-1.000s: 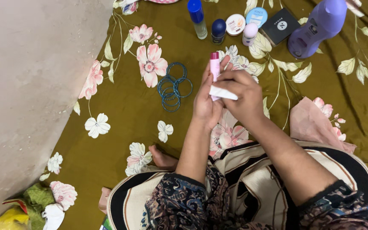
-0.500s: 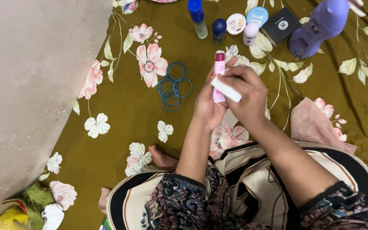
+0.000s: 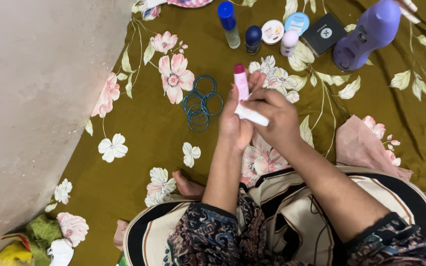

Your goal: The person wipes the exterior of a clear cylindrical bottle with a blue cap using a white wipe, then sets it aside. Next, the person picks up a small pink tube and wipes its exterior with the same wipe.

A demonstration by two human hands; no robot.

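Head view, frame centre: I see left hand (image 3: pixel 233 123) gripping pink lip balm (image 3: pixel 240 81) upright, steadying it; right hand (image 3: pixel 272 118) pinches its white cap (image 3: pixel 251 115), beside teal bangles (image 3: pixel 200 101).

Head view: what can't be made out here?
- Pink lip balm stick: lower end hidden behind the left hand and the right hand.
- White cap: far end covered by the right hand's fingers.
- Purple bottle: top cut off by the upper edge.
- Yellow and green items, bottom left: cropped, kind unclear.
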